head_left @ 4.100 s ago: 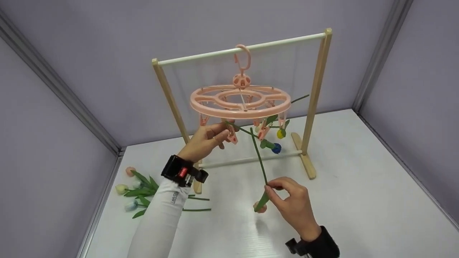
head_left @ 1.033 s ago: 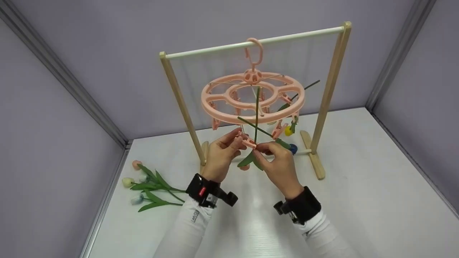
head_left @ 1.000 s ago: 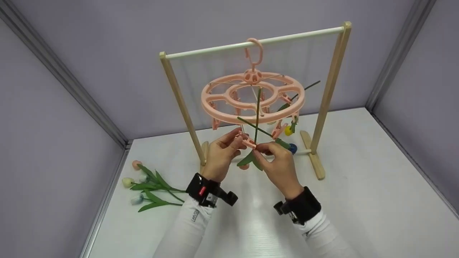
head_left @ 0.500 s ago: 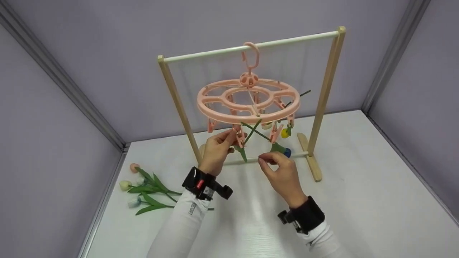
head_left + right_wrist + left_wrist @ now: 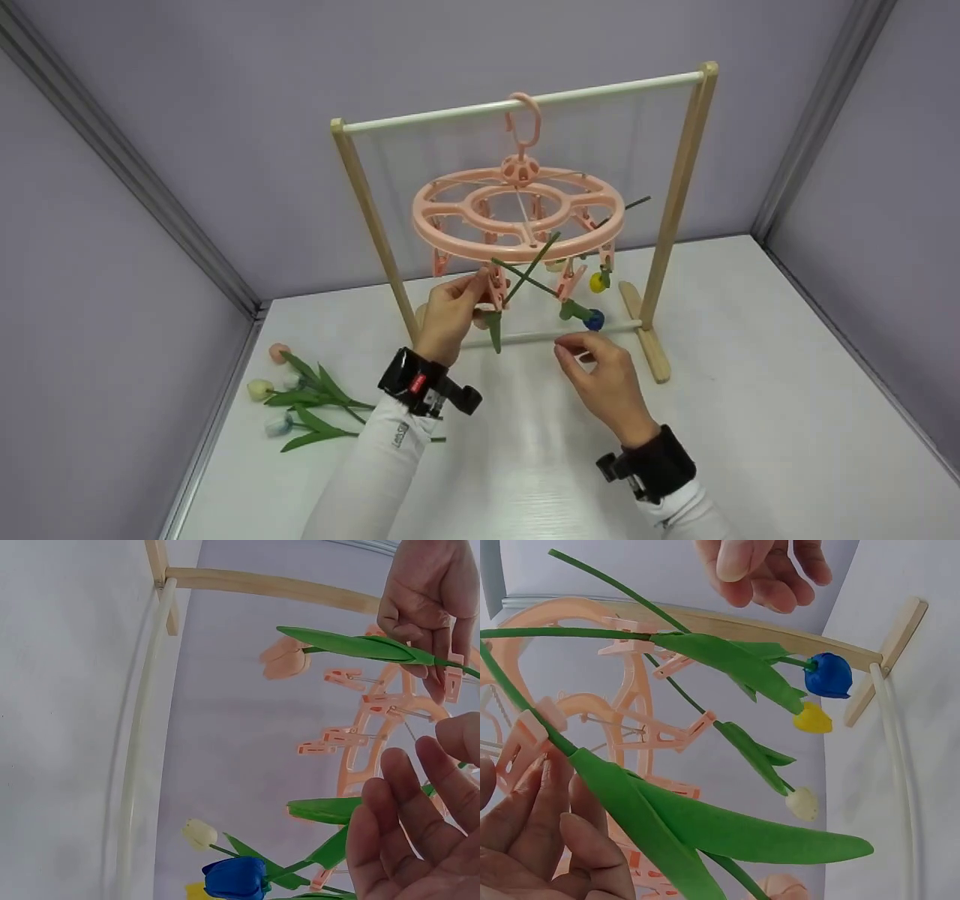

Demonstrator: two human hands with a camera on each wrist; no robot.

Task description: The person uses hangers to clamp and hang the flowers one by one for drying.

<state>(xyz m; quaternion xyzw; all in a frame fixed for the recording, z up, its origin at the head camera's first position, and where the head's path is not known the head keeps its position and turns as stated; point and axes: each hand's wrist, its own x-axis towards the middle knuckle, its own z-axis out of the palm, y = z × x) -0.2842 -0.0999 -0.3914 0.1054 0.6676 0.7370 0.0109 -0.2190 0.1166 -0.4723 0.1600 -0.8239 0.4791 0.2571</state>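
In the head view a pink round clip hanger point(image 5: 459, 244) hangs from a bar. My left hand point(image 5: 446, 319) pinches a clothespin point(image 5: 498, 291) at its front left. That clothespin grips the stem of a pink tulip point(image 5: 285, 658), whose flower hangs downward with green leaves. The left wrist view shows the stem lying in the clothespin's end, beside my fingertips. My right hand point(image 5: 607, 382) is apart from it, lower right, fingers loosely bent and holding nothing. Nearby, a blue tulip point(image 5: 593, 320), a yellow tulip point(image 5: 598, 282) and a white tulip point(image 5: 802, 804) hang from other clothespins.
The rack has wooden posts point(image 5: 679, 187), a white top bar point(image 5: 600, 93) and a low white rail point(image 5: 525, 337). Several tulips point(image 5: 279, 424) lie on the white table point(image 5: 750, 420) at left, stems partly behind my left forearm. Panel walls enclose the table.
The pink tulip went from my right hand into the front clothespin. My right hand has let go and moved down and right. My left hand stays on the clothespin, which now hangs more upright.
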